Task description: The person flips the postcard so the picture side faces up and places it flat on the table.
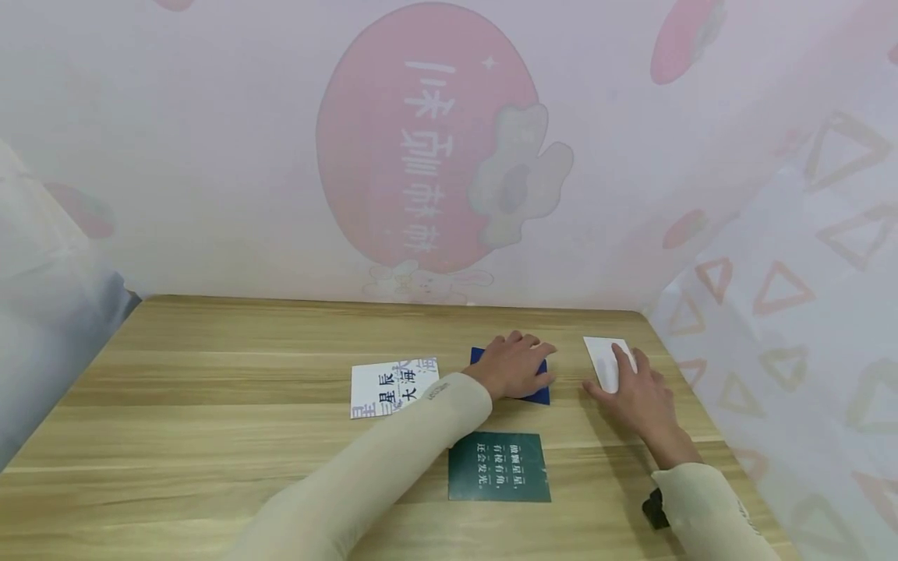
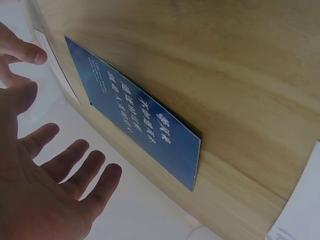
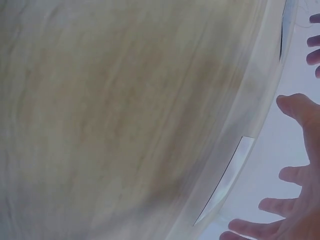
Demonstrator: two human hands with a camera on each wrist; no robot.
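Note:
My left hand [image 1: 514, 365] hovers over a blue card [image 2: 135, 115] with white writing, its fingers spread and relaxed. In the left wrist view a gap shows between that hand and the card, which lies on the table. To the right, my right hand [image 1: 640, 396] is held over a white card [image 1: 603, 360], fingers loosely extended, gripping nothing. The right wrist view shows the white card [image 3: 225, 182] on the table beyond the fingertips. A white card with dark and lilac characters [image 1: 387, 388] lies left of the left hand, partly covered by the sleeve. Nearer me lies a dark green card [image 1: 500, 469] with white characters.
The cards lie on a wood-grain table [image 1: 210, 436]. A pale printed cloth [image 1: 245, 156] with pink pictures hangs along the back edge, and more cloth [image 1: 786, 312] borders the right side. A black object [image 1: 655, 510] shows at my right wrist.

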